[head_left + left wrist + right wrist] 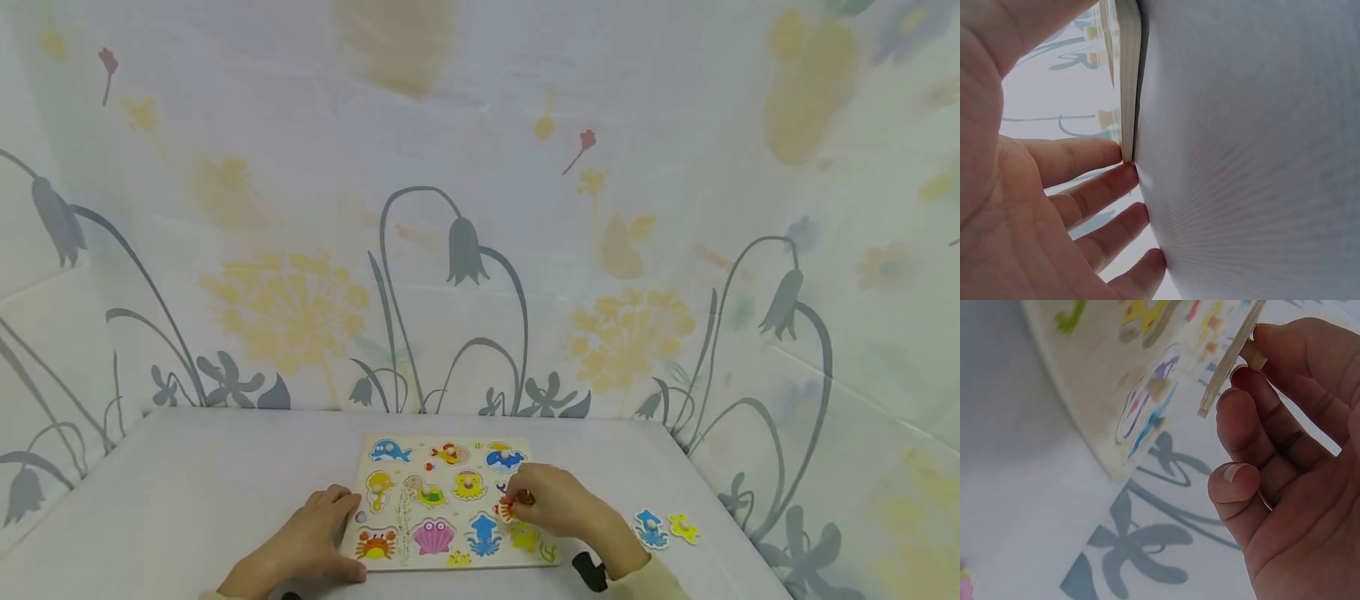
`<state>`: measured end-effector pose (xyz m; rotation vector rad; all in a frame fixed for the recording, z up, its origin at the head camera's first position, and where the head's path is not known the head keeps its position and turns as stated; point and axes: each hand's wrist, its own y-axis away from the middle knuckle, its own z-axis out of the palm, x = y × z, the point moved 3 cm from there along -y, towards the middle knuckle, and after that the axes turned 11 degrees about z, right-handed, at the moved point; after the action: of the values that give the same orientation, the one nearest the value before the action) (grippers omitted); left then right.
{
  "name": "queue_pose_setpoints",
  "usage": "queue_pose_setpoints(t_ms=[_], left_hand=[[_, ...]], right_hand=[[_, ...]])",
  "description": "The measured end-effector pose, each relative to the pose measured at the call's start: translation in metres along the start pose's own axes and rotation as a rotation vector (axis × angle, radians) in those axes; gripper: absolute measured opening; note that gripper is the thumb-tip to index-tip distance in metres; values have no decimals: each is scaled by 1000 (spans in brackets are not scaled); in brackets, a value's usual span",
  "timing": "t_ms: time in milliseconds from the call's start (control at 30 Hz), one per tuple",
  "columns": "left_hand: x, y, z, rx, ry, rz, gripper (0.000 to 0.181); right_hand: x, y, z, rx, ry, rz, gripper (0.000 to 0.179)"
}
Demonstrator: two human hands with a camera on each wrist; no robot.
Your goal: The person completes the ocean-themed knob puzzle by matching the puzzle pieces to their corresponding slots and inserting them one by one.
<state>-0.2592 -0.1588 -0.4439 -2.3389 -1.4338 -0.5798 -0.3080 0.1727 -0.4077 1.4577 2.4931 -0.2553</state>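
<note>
A wooden knob puzzle board (pixel 420 442) with painted sea animals lies on the white table. My right hand (pixel 551 500) is over its right side. Thumb and fingers pinch the small knob of a wooden puzzle piece (pixel 1229 372), which appears edge-on and tilted in the right wrist view; its picture is mostly hidden. At the board's near left corner rests my left hand (pixel 318 533), its fingers fairly straight along the left edge and its thumb by the front edge. The left wrist view shows fingertips (pixel 1125 175) touching the board's side and the tabletop.
Right of the board lie two loose pieces, a blue squid (pixel 651 529) and a yellow star (pixel 683 527). Knobbed pieces such as the octopus (pixel 468 484) sit on the board. A black object (pixel 590 572) is at my right wrist. Flower-patterned cloth (pixel 465 333) hangs behind the table.
</note>
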Motion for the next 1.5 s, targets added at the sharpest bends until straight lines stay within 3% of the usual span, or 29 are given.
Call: queue_pose_setpoints(t_ms=[667,933,1333,1500], left_hand=[[3,1,-2,16,-4,36,97],[1,1,-2,16,-3,44,97],[-1,4,-2,35,-15,140,96],[1,5,-3,36,-17,146,96]], right_hand=[[-82,-42,33,-49,1,-183,4],[-113,-53,51,-128,36,-218,7],[-143,-65,61,-123,85,-297,6],[-150,-69,67,-124,100,-315,5]])
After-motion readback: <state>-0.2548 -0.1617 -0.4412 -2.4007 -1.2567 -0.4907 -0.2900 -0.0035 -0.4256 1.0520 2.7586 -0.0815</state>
